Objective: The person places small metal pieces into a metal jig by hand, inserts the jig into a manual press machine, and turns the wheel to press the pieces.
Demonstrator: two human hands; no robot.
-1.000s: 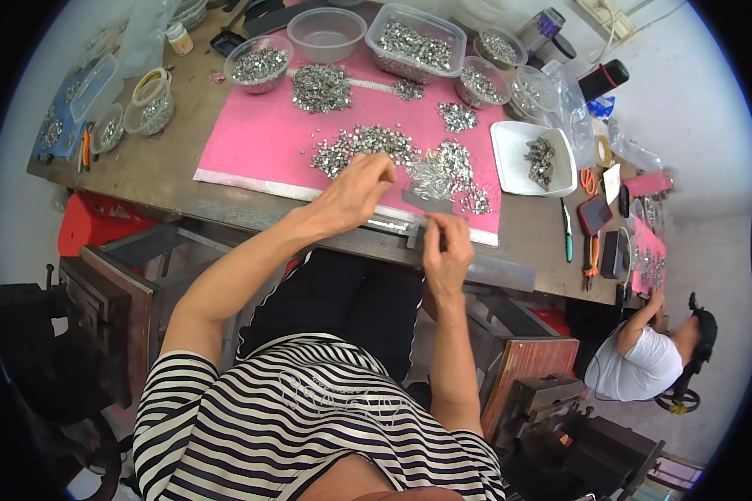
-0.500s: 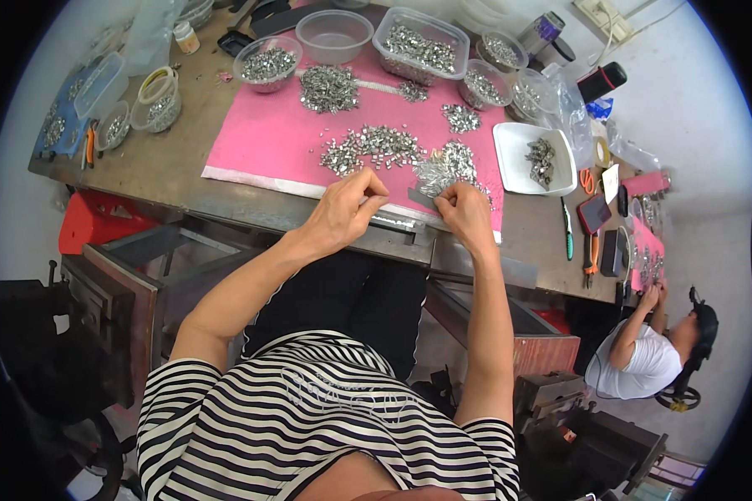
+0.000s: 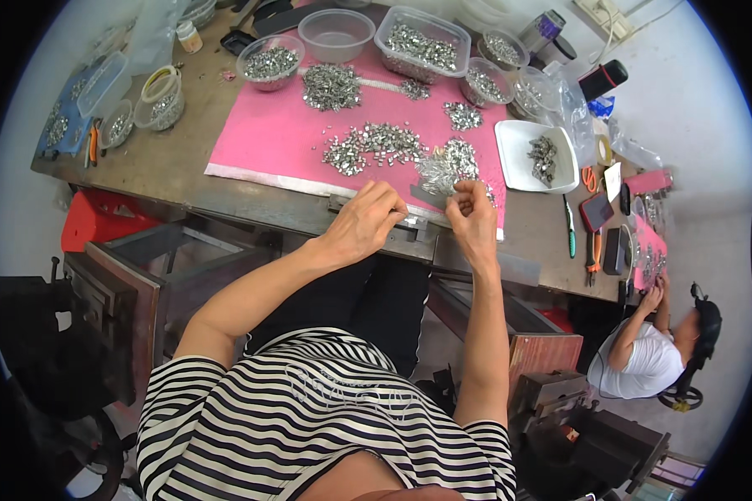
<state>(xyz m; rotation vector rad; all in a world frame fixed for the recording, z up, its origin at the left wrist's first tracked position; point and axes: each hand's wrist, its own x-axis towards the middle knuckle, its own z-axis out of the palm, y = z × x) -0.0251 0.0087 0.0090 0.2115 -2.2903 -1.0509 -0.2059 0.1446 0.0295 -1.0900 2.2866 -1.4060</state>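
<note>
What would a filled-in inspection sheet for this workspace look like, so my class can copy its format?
Surface: grey-brown workbench, partly covered by a pink rectangular cloth mat.
Job's things: loose piles of small silver metal pieces on the mat; darker pieces in a square white plastic tray.
Clutter: orange-handled metal pliers and slim green-handled tool, at right.
Hands: left hand over the bench's front edge; right hand near a silver pile; whether their fingers hold anything is unclear.
Cables: thin pale cable by the wall.
Surroundings: co-worker in white shirt, far right.
</note>
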